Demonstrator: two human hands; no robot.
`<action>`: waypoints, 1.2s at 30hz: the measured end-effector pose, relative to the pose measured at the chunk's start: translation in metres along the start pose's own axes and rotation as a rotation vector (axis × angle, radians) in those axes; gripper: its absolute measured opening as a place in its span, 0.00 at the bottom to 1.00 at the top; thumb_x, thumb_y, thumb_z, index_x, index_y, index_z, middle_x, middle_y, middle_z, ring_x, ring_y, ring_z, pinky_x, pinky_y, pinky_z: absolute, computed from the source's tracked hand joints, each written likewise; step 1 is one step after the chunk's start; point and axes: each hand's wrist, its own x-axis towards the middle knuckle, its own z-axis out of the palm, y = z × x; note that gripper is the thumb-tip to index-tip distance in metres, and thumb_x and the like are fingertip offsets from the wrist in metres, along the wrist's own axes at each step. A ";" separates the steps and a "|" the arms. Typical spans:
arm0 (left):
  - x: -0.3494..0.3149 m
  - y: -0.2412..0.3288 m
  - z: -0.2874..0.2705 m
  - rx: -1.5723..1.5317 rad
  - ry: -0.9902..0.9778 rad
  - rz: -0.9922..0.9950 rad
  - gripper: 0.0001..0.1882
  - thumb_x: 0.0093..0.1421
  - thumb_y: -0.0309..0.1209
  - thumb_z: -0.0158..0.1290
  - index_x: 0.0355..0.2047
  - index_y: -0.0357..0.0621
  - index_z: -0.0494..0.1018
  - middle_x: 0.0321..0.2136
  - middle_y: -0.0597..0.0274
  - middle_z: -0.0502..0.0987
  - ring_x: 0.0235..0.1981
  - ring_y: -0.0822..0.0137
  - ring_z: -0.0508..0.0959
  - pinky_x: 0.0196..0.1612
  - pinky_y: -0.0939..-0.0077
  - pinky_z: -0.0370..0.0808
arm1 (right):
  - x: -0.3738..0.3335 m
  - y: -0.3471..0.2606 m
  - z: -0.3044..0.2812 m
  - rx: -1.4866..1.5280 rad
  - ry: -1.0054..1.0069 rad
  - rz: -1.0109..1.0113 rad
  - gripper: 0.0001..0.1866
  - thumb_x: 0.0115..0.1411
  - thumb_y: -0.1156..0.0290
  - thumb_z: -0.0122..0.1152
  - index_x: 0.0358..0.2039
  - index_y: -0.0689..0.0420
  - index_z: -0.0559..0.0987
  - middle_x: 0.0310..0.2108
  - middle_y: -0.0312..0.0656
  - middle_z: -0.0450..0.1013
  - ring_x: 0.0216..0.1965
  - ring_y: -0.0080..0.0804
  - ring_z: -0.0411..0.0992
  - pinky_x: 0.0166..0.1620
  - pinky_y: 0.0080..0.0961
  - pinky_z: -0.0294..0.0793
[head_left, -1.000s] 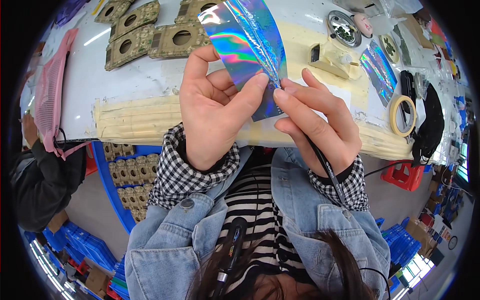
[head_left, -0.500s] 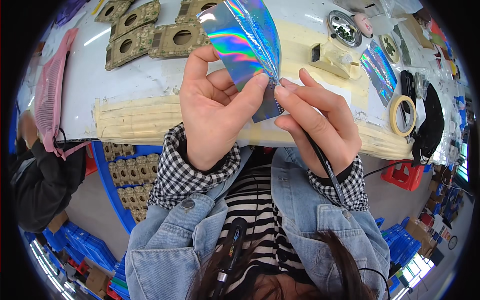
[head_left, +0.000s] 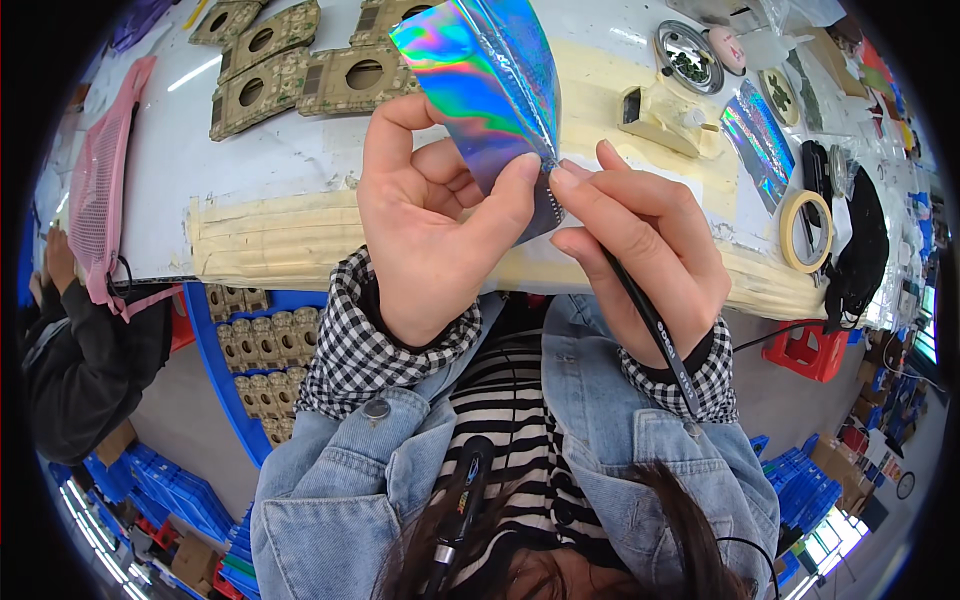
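My left hand (head_left: pixel 430 215) is closed on a shiny blue holographic sheet (head_left: pixel 500 85), its thumb pressing near the sheet's lower part. The sheet is tilted and slightly bent, with a row of small marks along its right edge. My right hand (head_left: pixel 640 235) has thumb and forefinger pinched at that edge, next to my left thumb. Slim black tweezers (head_left: pixel 650 320) lie through my right hand, their rear end pointing down over the wrist. Their tips, and any tiny piece at the fingertips, are hidden or too small to make out.
Camouflage-patterned model parts (head_left: pixel 258 95) with round holes lie at the back left. A taped block (head_left: pixel 660 122), a round metal dish (head_left: pixel 688 58), another holographic sheet (head_left: pixel 758 145) and a tape roll (head_left: pixel 805 232) are on the right. A blue tray (head_left: pixel 222 350) holds more parts below the table.
The sheet has tilted a little and its reflections have shifted. My right hand has moved very slightly, still at the sheet's edge. At far left, another person's hands have shifted.
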 end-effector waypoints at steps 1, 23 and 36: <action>-0.001 -0.001 0.000 0.009 -0.003 0.012 0.25 0.55 0.15 0.55 0.49 0.36 0.57 0.37 0.50 0.79 0.39 0.71 0.80 0.41 0.79 0.78 | 0.001 -0.001 0.000 0.004 0.002 0.016 0.19 0.50 0.78 0.67 0.45 0.61 0.80 0.37 0.46 0.73 0.42 0.37 0.75 0.54 0.43 0.74; 0.005 0.003 -0.002 -0.144 0.046 -0.192 0.22 0.56 0.17 0.55 0.49 0.35 0.60 0.36 0.51 0.80 0.36 0.71 0.80 0.35 0.81 0.77 | -0.006 0.010 0.012 -0.173 0.034 -0.204 0.21 0.44 0.74 0.71 0.42 0.63 0.80 0.38 0.47 0.74 0.40 0.39 0.77 0.47 0.45 0.78; 0.005 0.003 -0.005 -0.119 0.017 -0.201 0.21 0.57 0.18 0.55 0.48 0.35 0.59 0.36 0.51 0.80 0.34 0.71 0.80 0.32 0.83 0.76 | -0.006 0.010 0.011 -0.176 0.034 -0.214 0.21 0.44 0.73 0.71 0.41 0.63 0.81 0.37 0.47 0.75 0.39 0.39 0.77 0.47 0.44 0.78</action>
